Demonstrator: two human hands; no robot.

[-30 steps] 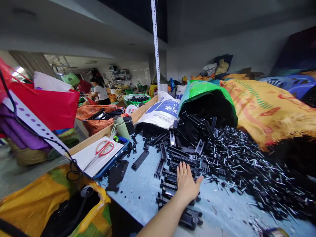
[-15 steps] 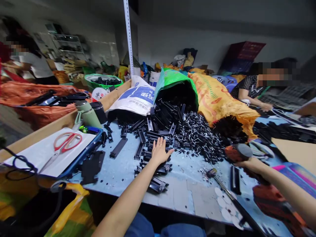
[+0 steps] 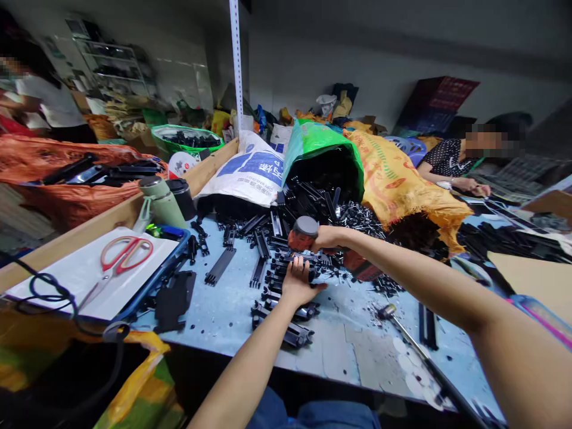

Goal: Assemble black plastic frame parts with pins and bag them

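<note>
My right hand (image 3: 330, 237) is wrapped round a red and black cordless drill (image 3: 302, 238), over the far end of a row of black plastic parts (image 3: 286, 330). Just below the drill, my left hand (image 3: 298, 285) rests on these parts, fingers stretched forward and thumb out to the side. The drill's tip is hidden from view. Behind it lie more loose black parts and a pile of black pieces with small metal pins or screws (image 3: 357, 215), partly covered by my right forearm.
Open sacks in white (image 3: 252, 170), green (image 3: 308, 140) and orange (image 3: 379, 173) stand behind the pile. To the left are red-handled scissors (image 3: 126, 253) on white paper and a green bottle (image 3: 163, 202). A hammer (image 3: 413, 345) lies right. Co-workers sit at both sides.
My right hand has brought the drill from the right side of the table leftward to the parts by my left hand. The left hand stays over the row; the view has shifted slightly.
</note>
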